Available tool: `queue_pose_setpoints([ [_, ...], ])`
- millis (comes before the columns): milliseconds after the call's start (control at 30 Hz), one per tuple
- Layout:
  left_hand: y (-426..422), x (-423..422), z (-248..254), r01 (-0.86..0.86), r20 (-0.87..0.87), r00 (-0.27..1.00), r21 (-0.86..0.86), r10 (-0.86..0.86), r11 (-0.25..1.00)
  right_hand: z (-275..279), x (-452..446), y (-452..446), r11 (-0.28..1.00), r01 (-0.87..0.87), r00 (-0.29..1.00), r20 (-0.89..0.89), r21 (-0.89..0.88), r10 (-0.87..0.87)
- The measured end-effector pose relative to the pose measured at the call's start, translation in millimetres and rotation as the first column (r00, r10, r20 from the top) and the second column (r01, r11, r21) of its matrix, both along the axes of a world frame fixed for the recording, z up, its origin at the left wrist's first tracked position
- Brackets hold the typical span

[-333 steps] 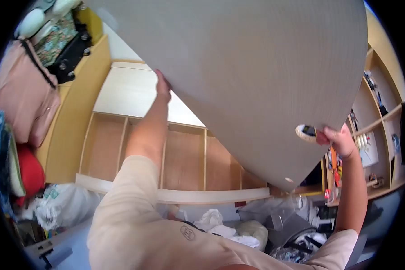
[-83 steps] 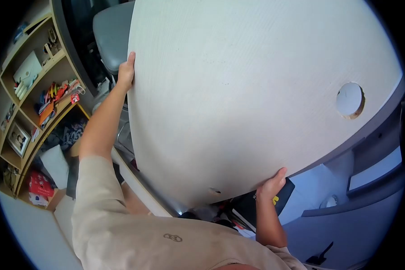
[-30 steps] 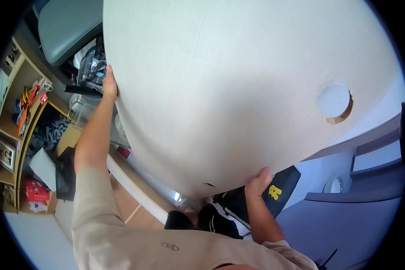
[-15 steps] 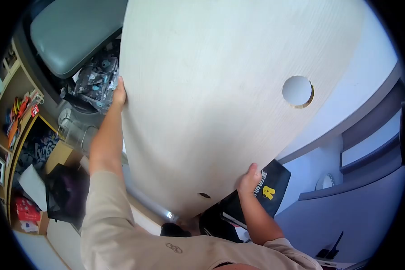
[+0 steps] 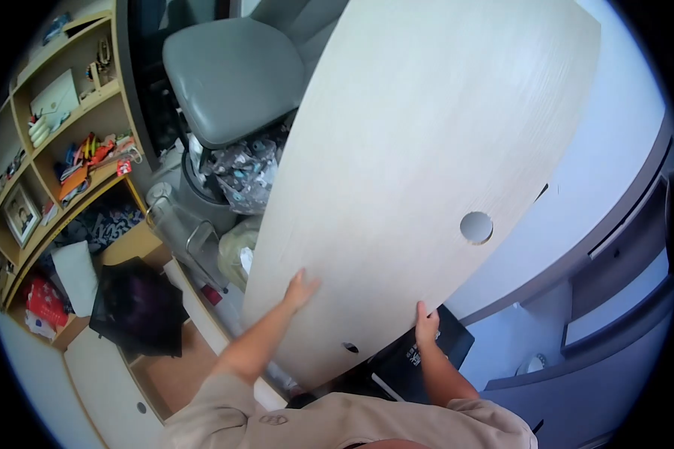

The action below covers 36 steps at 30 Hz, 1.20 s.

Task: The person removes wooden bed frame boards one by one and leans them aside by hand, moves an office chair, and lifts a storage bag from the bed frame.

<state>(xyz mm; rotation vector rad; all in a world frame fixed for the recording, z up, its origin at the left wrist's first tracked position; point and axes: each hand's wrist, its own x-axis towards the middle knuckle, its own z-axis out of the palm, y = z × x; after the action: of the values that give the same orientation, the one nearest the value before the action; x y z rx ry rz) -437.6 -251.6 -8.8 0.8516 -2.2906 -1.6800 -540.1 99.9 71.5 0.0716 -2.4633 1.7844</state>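
Note:
A large pale wooden panel [image 5: 397, 150] stands tilted in front of me, with a round hole near its right edge and a smaller one near its lower end. My right hand [image 5: 427, 325] grips the panel's lower right edge. Over the panel's lower left face is my left hand [image 5: 301, 290], its fingers apart and slightly blurred; whether it touches the surface I cannot tell. A black box [image 5: 453, 340] with light lettering lies behind my right hand.
A grey padded chair [image 5: 232, 75] stands at the upper left, above a bin with a patterned bag [image 5: 247, 176]. Shelves [image 5: 82, 112] with small items line the left. A dark umbrella-like object [image 5: 138, 307] rests by an open wooden compartment [image 5: 176, 374]. White furniture [image 5: 614, 157] curves along the right.
My left hand has let go of the panel's left edge and moved down and right over its face. The panel leans more to the right, and the view has shifted, showing more of the chair.

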Motion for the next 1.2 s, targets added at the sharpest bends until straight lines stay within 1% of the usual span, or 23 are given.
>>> queue_pose_setpoints([
  [33, 9, 14, 3, -0.023, 0.025, 0.999, 0.026, 0.022, 0.999, 8, -7, 2, 0.997, -0.045, 0.998, -0.045, -0.062, 0.042],
  [133, 18, 52, 7, -0.092, 0.057, 0.994, 0.069, 0.088, 0.993, 50, -34, 0, 0.992, 0.005, 0.99, -0.14, -0.128, -0.023],
  [233, 19, 86, 14, -0.201, 0.078, 0.978, 0.142, 0.192, 0.969, 80, -76, 2, 0.966, -0.026, 0.972, -0.233, -0.257, -0.036],
  [267, 19, 94, 18, -0.242, 0.087, 0.969, 0.171, 0.23, 0.955, 98, -82, 0, 0.961, -0.048, 0.964, -0.264, -0.272, -0.027],
  [367, 26, 107, 32, -0.28, 0.047, 0.96, 0.119, 0.276, 0.953, 149, -102, 1, 0.944, -0.094, 0.941, -0.337, -0.315, -0.019],
  [433, 36, 103, 50, -0.262, -0.02, 0.964, 0.072, 0.264, 0.962, 173, -123, 2, 0.936, -0.103, 0.931, -0.364, -0.336, -0.028],
  [500, 52, 90, 70, -0.244, -0.081, 0.966, 0.038, 0.246, 0.969, 206, -145, 7, 0.942, -0.191, 0.908, -0.413, -0.276, 0.063],
  [567, 69, 66, 90, -0.228, -0.149, 0.963, 0.008, 0.226, 0.974, 254, -144, 6, 0.913, -0.272, 0.899, -0.419, -0.306, 0.128],
  [600, 82, 55, 101, -0.213, -0.157, 0.965, 0.01, 0.212, 0.977, 269, -144, 4, 0.895, -0.313, 0.892, -0.421, -0.318, 0.163],
  [700, 125, 26, 126, -0.166, -0.182, 0.969, 0.02, 0.167, 0.986, 274, -162, 6, 0.815, -0.399, 0.891, -0.388, -0.419, 0.237],
  [767, 152, 10, 132, -0.135, -0.21, 0.967, 0.051, 0.143, 0.989, 277, -155, 7, 0.792, -0.421, 0.878, -0.418, -0.442, 0.234],
  [833, 174, 1, 137, -0.138, -0.2, 0.968, 0.072, 0.15, 0.988, 279, -148, 5, 0.775, -0.447, 0.86, -0.454, -0.447, 0.234],
  [867, 183, 0, 137, -0.142, -0.195, 0.968, 0.084, 0.156, 0.986, 281, -144, 5, 0.777, -0.441, 0.863, -0.45, -0.45, 0.229],
  [967, 193, 2, 130, -0.203, -0.162, 0.966, 0.023, 0.204, 0.979, 283, -143, 4, 0.788, -0.424, 0.868, -0.449, -0.448, 0.212],
  [1067, 182, 19, 120, -0.266, -0.135, 0.959, -0.113, 0.251, 0.957, 278, -150, 2, 0.818, -0.4, 0.868, -0.457, -0.412, 0.194],
  [1133, 171, 34, 119, -0.33, -0.128, 0.94, -0.118, 0.315, 0.936, 279, -150, 4, 0.846, -0.377, 0.867, -0.466, -0.379, 0.177],
  [1167, 166, 39, 121, -0.357, -0.124, 0.931, -0.122, 0.342, 0.926, 278, -150, 2, 0.873, -0.353, 0.839, -0.528, -0.337, 0.135],
  [1200, 161, 45, 123, -0.374, -0.134, 0.924, -0.113, 0.359, 0.92, 280, -147, 2, 0.876, -0.345, 0.842, -0.524, -0.338, 0.129],
])
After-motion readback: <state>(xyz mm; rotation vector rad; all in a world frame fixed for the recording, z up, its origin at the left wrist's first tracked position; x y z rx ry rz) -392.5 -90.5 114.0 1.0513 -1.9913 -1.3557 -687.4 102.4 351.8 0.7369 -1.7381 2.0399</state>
